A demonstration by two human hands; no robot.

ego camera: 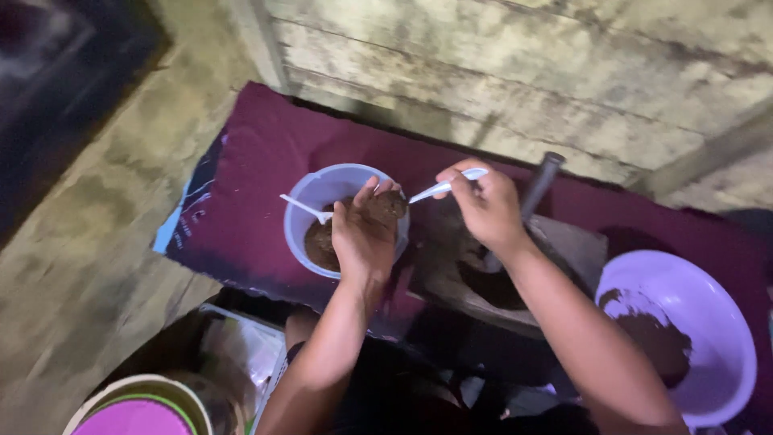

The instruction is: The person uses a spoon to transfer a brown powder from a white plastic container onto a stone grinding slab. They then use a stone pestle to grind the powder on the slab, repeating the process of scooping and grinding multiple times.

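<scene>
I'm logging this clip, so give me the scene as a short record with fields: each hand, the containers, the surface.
Left hand: left hand cupped over the white bowl, brown paste on its fingers
Right hand: right hand pinches a white plastic spoon
White bowl: holds brown paste; a second white spoon rests inside
Purple basin: purple basin at right, smeared with the same brown paste
Surface: maroon cloth on a rough floor
Between the bowls: dark stone slab with a dark handle

— Camera position?
— Single head-worn view, looking steeply down, close above the left hand point(364, 234) and right hand point(485, 208).
— Framing?
— Tilted; the maroon mat point(258, 161) runs diagonally.
</scene>
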